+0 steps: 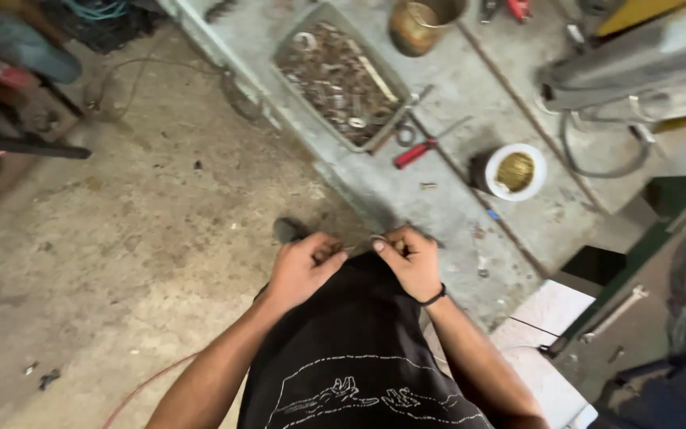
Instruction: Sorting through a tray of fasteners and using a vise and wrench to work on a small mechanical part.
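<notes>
Both hands meet low in the view, just in front of the person's black shirt (343,334) and right at the near edge of the grey workbench (438,199). The left hand (305,266) is curled shut, fingertips pinched on a thin wire (359,245); the right hand (410,258) pinches the other end, thumb pressed to forefinger. The wire is barely visible and runs roughly level, left to right, between the two grips, so its long axis lies along the bench edge and neither hand is nearer than the other. Farther along the bench from that edge lie a red-handled tool (418,151), a white-rimmed tin (514,171) and a tray of rusty parts (335,75).
</notes>
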